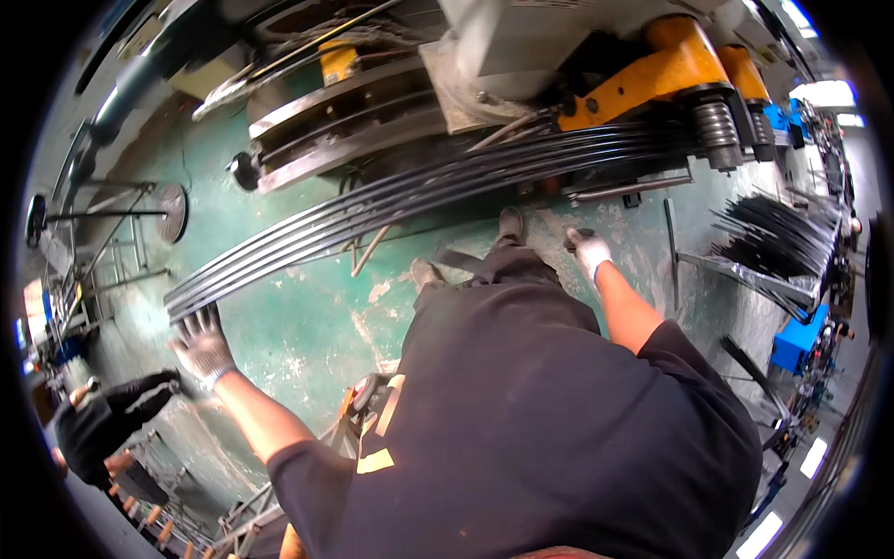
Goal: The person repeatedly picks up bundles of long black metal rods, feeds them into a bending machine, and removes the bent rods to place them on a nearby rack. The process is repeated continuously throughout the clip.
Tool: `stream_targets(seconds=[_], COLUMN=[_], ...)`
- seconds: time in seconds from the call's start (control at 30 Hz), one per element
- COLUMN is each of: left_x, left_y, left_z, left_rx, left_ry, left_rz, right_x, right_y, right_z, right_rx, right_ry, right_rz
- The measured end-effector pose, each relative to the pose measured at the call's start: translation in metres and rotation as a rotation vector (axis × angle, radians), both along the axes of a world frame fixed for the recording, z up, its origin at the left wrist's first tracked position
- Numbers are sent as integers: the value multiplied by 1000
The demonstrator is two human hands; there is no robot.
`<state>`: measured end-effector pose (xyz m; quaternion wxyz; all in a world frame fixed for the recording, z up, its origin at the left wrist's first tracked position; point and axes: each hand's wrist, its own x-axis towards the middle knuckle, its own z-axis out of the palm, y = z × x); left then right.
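Observation:
Several long black tubes [363, 207] lie side by side in a bundle, running from the machine down to the lower left. At their near-left ends is my left hand [202, 347], in a pale knitted glove. Its fingers are stretched and spread against the tube ends, not wrapped around them. The far ends of the tubes reach under the machine's orange arm [652, 84], where they are partly hidden. My right hand [589, 250], also gloved, hangs over the floor apart from the tubes. Its fingers look curled in, and nothing shows in them.
A machine with a metal bed [345, 140] and dark coil springs [717, 135] stands ahead. On the right, a metal rack [745, 279] carries many thin black rods [773, 233]. A blue box [799, 337] stands beyond. Another person [102, 424] is at lower left, near metal frames.

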<state>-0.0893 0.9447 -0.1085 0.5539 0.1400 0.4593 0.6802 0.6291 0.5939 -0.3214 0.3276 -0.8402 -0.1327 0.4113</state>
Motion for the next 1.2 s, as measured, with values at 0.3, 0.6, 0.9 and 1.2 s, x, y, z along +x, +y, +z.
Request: stream_targets(seconds=[0.3, 0.6, 0.9, 1.2], left_x=[197, 454, 455, 458], left_y=[-115, -158, -136, -151], left_z=[-176, -165, -166, -178], left_rx=[-501, 146, -424, -532], left_ry=[-201, 1423, 227, -306], left_rz=[-93, -1092, -789, -954], right_x=[115, 299, 256, 153], right_y=[-30, -51, -83, -167], right_z=[-28, -51, -74, 21], right_rx=[-259, -326, -260, -392], right_ry=[-36, -170, -338, -84], right_rz=[199, 320, 497, -32])
